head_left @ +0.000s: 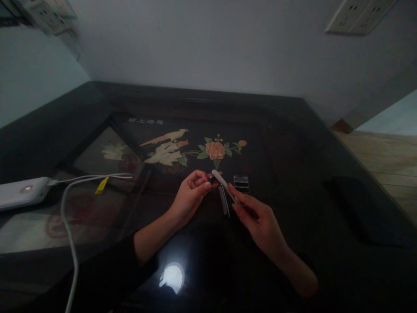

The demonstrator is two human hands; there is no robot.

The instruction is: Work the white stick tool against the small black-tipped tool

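My right hand (260, 219) pinches a slim pale stick with a rounded tip, which looks like a nail file (223, 181). It slants up and left toward my left hand (192, 193). The fingers of my left hand are closed around a small dark piece (212, 178), partly hidden, whose kind I cannot make out. The file's tip lies against or just beside this piece. Below the file shows a narrow grey strip (224, 201), perhaps its reflection. A small dark case with shiny edges (241, 183) lies on the table just beyond my right fingertips.
The glossy black table (202, 261) carries a bird-and-flower picture (215, 150). At left lie a white power bank (24, 193), its white cable (67, 217) and a yellow tag (102, 186). A dark flat object (365, 208) lies at right. A wall (195, 48) rises behind.
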